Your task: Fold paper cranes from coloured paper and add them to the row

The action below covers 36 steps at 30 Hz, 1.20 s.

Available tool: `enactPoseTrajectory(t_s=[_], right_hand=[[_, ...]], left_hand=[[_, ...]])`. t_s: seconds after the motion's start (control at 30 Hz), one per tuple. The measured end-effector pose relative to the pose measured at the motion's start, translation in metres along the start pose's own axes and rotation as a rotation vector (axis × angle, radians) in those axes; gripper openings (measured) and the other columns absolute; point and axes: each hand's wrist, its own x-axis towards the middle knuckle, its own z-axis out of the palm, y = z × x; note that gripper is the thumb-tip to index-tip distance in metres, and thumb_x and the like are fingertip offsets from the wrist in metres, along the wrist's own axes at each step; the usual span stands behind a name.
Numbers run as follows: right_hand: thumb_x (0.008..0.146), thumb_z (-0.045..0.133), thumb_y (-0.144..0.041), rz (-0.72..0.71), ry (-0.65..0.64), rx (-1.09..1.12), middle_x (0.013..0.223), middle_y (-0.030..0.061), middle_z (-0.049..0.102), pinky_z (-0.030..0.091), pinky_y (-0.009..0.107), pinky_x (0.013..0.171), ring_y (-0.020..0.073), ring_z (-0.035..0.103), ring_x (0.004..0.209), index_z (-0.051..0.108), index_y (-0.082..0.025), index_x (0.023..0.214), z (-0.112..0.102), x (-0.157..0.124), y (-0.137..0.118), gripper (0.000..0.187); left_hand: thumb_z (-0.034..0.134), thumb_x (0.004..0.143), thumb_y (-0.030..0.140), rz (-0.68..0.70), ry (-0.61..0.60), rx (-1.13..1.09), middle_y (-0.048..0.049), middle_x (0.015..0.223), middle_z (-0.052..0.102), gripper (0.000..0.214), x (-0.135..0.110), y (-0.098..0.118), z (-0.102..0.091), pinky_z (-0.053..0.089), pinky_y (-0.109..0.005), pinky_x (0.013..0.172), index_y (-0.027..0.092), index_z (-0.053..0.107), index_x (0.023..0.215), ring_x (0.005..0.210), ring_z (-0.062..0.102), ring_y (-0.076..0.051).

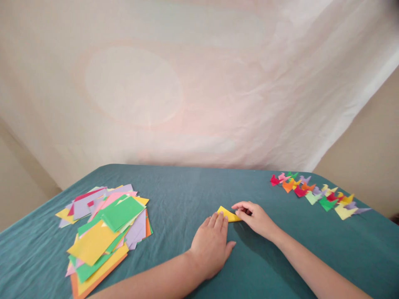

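1. Yellow paper [230, 216]: lies on the tablecloth [174, 195], between the fingertips of the left hand [210, 245] and the fingers of the right hand [254, 218]; looks folded and small, comes to a point just beyond the left fingertips, tapers toward the right hand.
2. Left hand: laid out flat, palm down, fingers nearly straight and close together, thumb out to the side; rests its fingertips on the near left part of the paper, without closing around anything.
3. Right hand: half curled at the right end of the paper, index finger reaching out above the other fingers; cannot tell whether pinching that end or only touching it.
4. Tablecloth: dark blue-green, spreads under both hands.
5. Paper sheets [123, 214]: lie in a loose, overlapping heap well to the left of the left hand; mix green, yellow, purple, pink, orange and red.
6. Paper birds [328, 203]: sit in slanting rows to the right of and beyond the right hand, well apart from it; come in several colours.
7. Pale sheet [218, 83]: hangs beyond both hands, past the far edge of the tablecloth.
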Motion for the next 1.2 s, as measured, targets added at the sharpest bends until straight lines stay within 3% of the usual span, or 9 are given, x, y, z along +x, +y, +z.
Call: enactPoseTrajectory(t_s=[0.23, 0.37, 0.57, 1.2], right_hand=[[0.079, 0.052, -0.026, -0.025, 0.005, 0.009, 0.081, 0.0038, 0.064, 0.045, 0.03, 0.069, 0.0168, 0.058, 0.074, 0.067, -0.019, 0.091, -0.0012, 0.0021, -0.0003, 0.02], [0.079, 0.057, -0.028, -0.173, -0.046, -0.03, 0.091, 0.0046, 0.064, 0.044, 0.034, 0.081, 0.0189, 0.057, 0.088, 0.068, -0.022, 0.091, -0.0045, 0.0009, -0.0034, 0.017], [0.074, 0.065, -0.033, -0.346, -0.116, -0.109, 0.111, 0.0054, 0.061, 0.04, 0.04, 0.091, 0.0223, 0.052, 0.104, 0.066, -0.028, 0.102, -0.0044, -0.0014, -0.005, 0.028], [0.079, 0.06, -0.024, -0.453, -0.177, -0.209, 0.115, 0.0006, 0.062, 0.038, 0.045, 0.095, 0.0223, 0.051, 0.111, 0.061, -0.034, 0.111, -0.0001, -0.0004, -0.003, 0.034]], left_hand=[[0.033, 0.089, 0.045, -0.007, 0.027, 0.021, -0.0162, 0.136, 0.038, 0.056, -0.0005, -0.001, 0.0029, 0.034, -0.042, 0.099, 0.009, 0.036, 0.132, 0.124, 0.037, -0.03], [0.032, 0.09, 0.045, -0.006, 0.018, 0.027, -0.016, 0.137, 0.038, 0.056, -0.0005, -0.0007, 0.0009, 0.034, -0.042, 0.099, 0.009, 0.037, 0.132, 0.124, 0.036, -0.03], [0.032, 0.089, 0.045, -0.006, 0.01, 0.028, -0.0168, 0.137, 0.037, 0.056, -0.0003, -0.0004, -0.0007, 0.034, -0.043, 0.099, 0.008, 0.037, 0.132, 0.124, 0.036, -0.031], [0.032, 0.089, 0.045, -0.005, 0.026, 0.012, -0.0167, 0.137, 0.037, 0.055, 0.0004, -0.0003, -0.0002, 0.033, -0.043, 0.1, 0.009, 0.037, 0.13, 0.124, 0.035, -0.03]])
